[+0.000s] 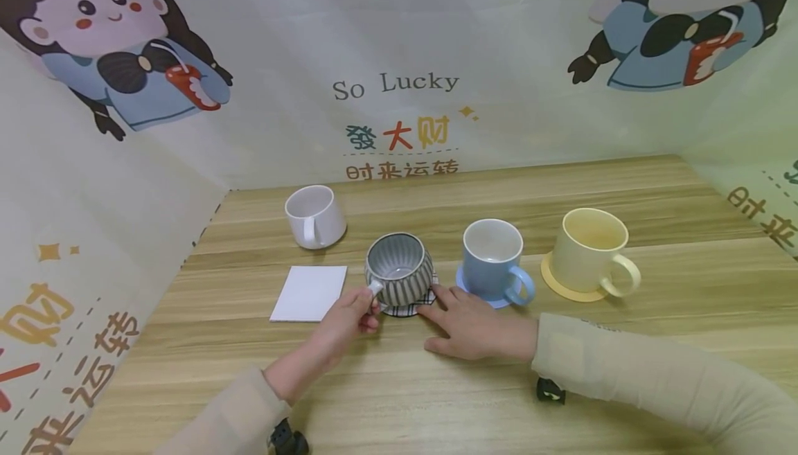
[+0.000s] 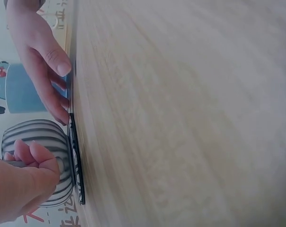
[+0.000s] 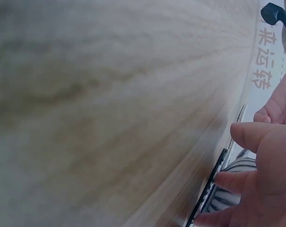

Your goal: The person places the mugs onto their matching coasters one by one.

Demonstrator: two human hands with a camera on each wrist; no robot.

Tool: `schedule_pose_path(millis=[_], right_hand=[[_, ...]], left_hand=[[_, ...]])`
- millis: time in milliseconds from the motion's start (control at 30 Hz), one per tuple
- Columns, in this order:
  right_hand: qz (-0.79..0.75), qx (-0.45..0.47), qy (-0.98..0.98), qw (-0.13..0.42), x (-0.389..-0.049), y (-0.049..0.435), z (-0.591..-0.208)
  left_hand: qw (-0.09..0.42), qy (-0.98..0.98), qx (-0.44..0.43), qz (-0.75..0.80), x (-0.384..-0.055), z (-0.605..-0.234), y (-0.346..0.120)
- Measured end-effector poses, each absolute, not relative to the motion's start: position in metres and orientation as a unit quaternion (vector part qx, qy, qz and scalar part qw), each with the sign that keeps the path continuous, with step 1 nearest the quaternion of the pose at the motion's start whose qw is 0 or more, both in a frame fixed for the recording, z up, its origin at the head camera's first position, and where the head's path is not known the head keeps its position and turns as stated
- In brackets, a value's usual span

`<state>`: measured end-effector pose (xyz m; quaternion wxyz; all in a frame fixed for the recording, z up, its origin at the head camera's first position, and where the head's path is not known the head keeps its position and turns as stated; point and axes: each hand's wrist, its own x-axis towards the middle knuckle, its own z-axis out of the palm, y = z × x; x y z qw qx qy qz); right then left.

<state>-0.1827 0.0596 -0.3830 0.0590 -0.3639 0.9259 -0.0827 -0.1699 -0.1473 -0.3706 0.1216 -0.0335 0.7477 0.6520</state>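
A grey striped mug (image 1: 406, 283) stands on a black-and-white patterned coaster (image 1: 400, 312) near the middle of the table. With thumb and curled fingers, my left hand (image 1: 348, 315) pinches the mug's handle, as the left wrist view also shows. On the other side, my right hand (image 1: 469, 323) reaches low over the table with its fingers extended. Two of its fingertips touch the coaster's edge in the right wrist view, where the mug (image 3: 223, 198) is partly hidden behind them. Part of the coaster lies under the mug.
Left of the striped mug lies a white square coaster (image 1: 309, 293), with a white mug (image 1: 327, 223) behind it. To the right stand a blue mug (image 1: 489, 268) on a blue coaster (image 1: 460, 279) and a yellow mug (image 1: 582, 257) on a yellow coaster (image 1: 573, 293). A printed curtain (image 1: 517, 116) encloses the table.
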Motion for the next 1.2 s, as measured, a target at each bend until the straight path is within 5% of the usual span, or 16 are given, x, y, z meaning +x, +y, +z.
schedule_pose_path(millis=[433, 800, 1200], right_hand=[[-0.093, -0.350, 0.929, 0.079, -0.182, 0.060, -0.379], [-0.065, -0.349, 0.920, 0.163, -0.161, 0.052, -0.359], [-0.063, -0.416, 0.893, 0.156, -0.137, 0.021, -0.351]], left_hand=[[0.147, 0.800, -0.007, 0.582, -0.173, -0.360, -0.160], [0.104, 0.833, -0.030, 0.542, -0.187, -0.341, -0.199], [0.063, 0.827, -0.098, 0.551, -0.208, -0.314, -0.234]])
